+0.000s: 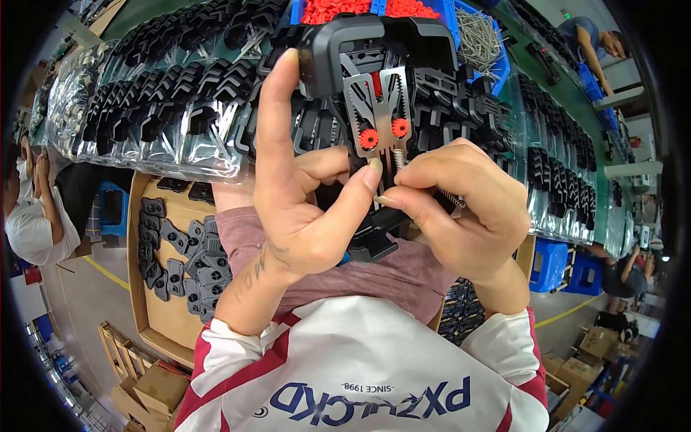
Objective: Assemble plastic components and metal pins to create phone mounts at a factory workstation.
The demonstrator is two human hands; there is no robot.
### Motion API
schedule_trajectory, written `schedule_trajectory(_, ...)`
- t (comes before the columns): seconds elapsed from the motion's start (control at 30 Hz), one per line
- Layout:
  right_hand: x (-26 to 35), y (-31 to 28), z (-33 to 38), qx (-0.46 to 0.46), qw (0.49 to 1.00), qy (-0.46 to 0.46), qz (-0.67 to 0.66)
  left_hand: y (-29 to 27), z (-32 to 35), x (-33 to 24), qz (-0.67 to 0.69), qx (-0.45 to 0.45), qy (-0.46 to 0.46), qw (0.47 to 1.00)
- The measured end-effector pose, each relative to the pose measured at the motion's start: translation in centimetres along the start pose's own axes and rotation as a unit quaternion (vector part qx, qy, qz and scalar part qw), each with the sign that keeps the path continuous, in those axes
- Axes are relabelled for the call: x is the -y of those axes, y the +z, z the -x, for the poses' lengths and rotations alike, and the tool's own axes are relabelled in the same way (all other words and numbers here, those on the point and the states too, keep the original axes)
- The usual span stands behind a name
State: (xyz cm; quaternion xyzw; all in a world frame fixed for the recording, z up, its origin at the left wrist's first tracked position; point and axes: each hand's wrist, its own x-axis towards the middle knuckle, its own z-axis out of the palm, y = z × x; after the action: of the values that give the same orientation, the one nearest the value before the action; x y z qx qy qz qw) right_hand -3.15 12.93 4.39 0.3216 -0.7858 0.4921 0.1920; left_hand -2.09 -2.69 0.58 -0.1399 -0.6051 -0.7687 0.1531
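Note:
A black plastic clamp-like assembly (374,245) is upright in front of me, with a toothed metal plate (385,115) and two small red gears (368,138) in its open middle. My left hand (302,209) holds its left side, index finger stretched up along the frame and thumb resting by the lower end of the plate. A small coil spring (400,158) lies beside the plate's stem. My right hand (464,201) pinches at the lower end of that spring. Another coil spring (451,196) sticks out between its fingers.
Clear plastic trays (216,169) with rows of black parts stand on the left and right. Blue bins beyond hold red pieces (335,10) and metal pins (479,39). A cardboard box (173,309) of black parts is at lower left. People work at both sides.

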Motion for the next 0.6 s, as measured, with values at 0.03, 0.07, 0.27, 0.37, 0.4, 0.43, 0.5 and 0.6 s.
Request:
schedule_trajectory(0.03,-0.01,-0.14,0.07,0.008,1.0,-0.008,0.004,0.01,-0.01,0.04,0.001,0.0,0.004,1.0)
schedule_trajectory(0.07,-0.03,-0.31,0.15,0.017,1.0,-0.015,0.007,0.02,-0.02,0.08,0.001,-0.001,0.008,1.0)
schedule_trajectory(0.27,-0.32,-0.38,0.36,-0.004,0.999,-0.034,-0.026,0.02,0.11,-0.05,0.0,0.001,-0.003,1.0)
schedule_trajectory(0.37,-0.49,-0.19,0.61,-0.015,0.999,-0.028,-0.044,0.09,0.07,-0.04,0.0,-0.002,-0.005,1.0)
schedule_trajectory(0.4,-0.53,-0.11,0.74,-0.015,0.999,-0.02,-0.048,0.17,0.01,0.0,0.001,-0.006,-0.001,1.0)
schedule_trajectory(0.43,-0.55,-0.04,0.85,-0.014,0.998,-0.012,-0.052,0.26,-0.03,0.03,0.002,-0.01,0.004,1.0)
schedule_trajectory(0.5,-0.49,0.08,0.91,-0.013,0.998,-0.004,-0.057,0.39,-0.03,0.05,0.002,-0.015,0.008,1.0)
schedule_trajectory(0.6,-0.3,0.29,0.88,-0.032,0.998,0.001,-0.062,0.59,0.0,-0.02,-0.002,-0.025,0.005,1.0)
